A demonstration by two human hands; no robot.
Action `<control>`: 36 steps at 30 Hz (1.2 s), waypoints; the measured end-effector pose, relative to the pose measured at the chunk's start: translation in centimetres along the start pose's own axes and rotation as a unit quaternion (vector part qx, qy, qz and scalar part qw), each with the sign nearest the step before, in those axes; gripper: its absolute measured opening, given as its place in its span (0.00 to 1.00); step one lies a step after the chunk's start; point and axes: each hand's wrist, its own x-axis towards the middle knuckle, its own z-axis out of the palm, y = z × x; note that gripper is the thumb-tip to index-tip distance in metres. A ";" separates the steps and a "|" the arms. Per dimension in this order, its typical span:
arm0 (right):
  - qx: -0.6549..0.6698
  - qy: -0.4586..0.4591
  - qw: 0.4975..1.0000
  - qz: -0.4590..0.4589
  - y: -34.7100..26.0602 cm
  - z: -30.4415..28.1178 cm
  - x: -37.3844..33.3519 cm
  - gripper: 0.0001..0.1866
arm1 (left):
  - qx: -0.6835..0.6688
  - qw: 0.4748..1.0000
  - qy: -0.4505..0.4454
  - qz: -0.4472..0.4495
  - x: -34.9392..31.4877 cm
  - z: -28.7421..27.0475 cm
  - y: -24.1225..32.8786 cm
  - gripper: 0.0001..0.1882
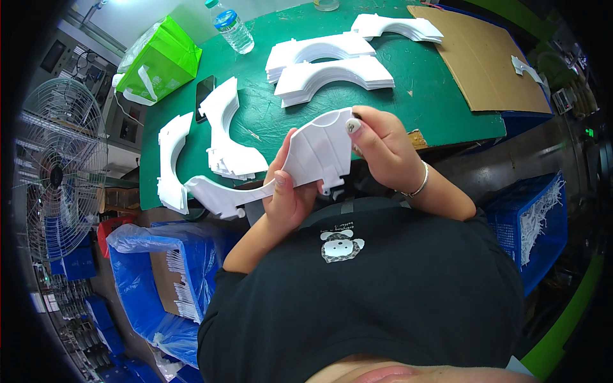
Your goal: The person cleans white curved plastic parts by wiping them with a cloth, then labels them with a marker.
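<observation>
Above my lap I hold up a white curved plastic part (pixel 319 150), tilted, with ribs on its broad end and small tabs along one edge. My left hand (pixel 290 198) is closed around its middle, the thumb lying on the near face. At the broad end's right edge, my right hand (pixel 386 143) is closed in a pinch, thumb and forefinger against the corner; a small dark spot shows by the fingertips, too small to name. Just beyond, on the green table, lie a stack of like white parts (pixel 223 134) and another stack (pixel 171 163) at the left.
More stacked white parts (pixel 335 80) lie at the table's far side, near a cardboard sheet (pixel 460 64). A water bottle (pixel 233 29), green bag (pixel 172 57) and phone (pixel 204 96) stand or lie at the back left. Blue crates (pixel 137 287) flank me; a fan (pixel 60 166) stands left.
</observation>
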 end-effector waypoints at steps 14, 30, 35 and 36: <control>-0.159 0.016 0.985 -0.069 0.0 1.9 -0.6 0.13 | 0.511 0.833 -0.114 0.179 1.7 1.1 2.7 0.20; -0.143 -0.032 0.989 -0.002 -1.1 2.2 -0.6 0.16 | 0.553 0.775 -0.127 0.278 1.6 0.2 2.5 0.20; -0.134 -0.068 0.988 -0.040 0.3 3.0 -0.7 0.17 | 0.558 0.778 -0.109 0.268 1.8 0.3 2.9 0.18; -0.139 -0.061 0.988 -0.031 0.5 2.8 -0.7 0.18 | 0.564 0.781 -0.110 0.245 1.8 0.7 3.3 0.18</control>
